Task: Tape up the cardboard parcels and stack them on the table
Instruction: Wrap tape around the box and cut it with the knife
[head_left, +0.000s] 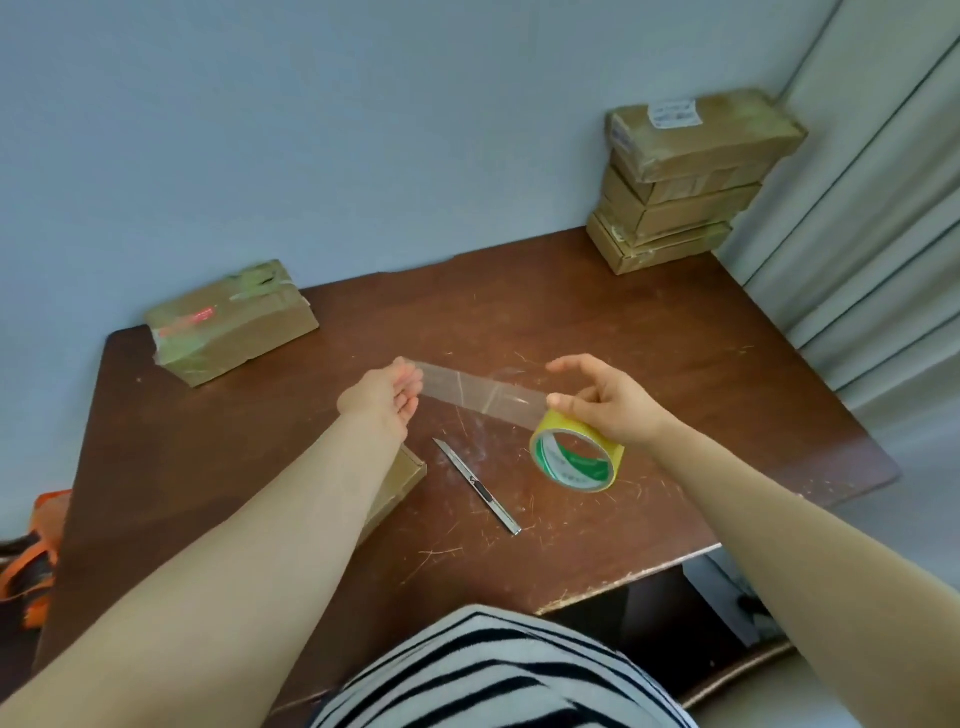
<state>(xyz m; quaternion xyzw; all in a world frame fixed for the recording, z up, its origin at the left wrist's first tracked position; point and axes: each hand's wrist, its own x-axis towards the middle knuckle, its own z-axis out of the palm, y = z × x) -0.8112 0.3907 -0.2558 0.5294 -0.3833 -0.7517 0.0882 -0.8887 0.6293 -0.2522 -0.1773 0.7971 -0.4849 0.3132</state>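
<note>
a snap-off knife (475, 483) lay slantwise on the scratched brown table (675, 374), blade end pointing away from the person. just right of the knife and above the tabletop, the right hand (605, 400) gripped a yellow-cored roll of clear packing tape (576, 457), thumb pressed on its outer edge and the roll hanging below the palm. beyond the knife a strip of tape (478, 389) stretched taut from the roll to the left hand (387, 392), whose curled fingers pinched its free end. just left of the knife a flat parcel (402, 478) sat mostly hidden under the left forearm. far left of the knife, near the wall, lay a taped parcel (234, 322). well beyond the knife, in the table's far right corner, stood a stack of parcels (685, 182), the top one bearing a white label. nearer than the knife, a striped shirt (493, 670) filled the bottom edge.
</note>
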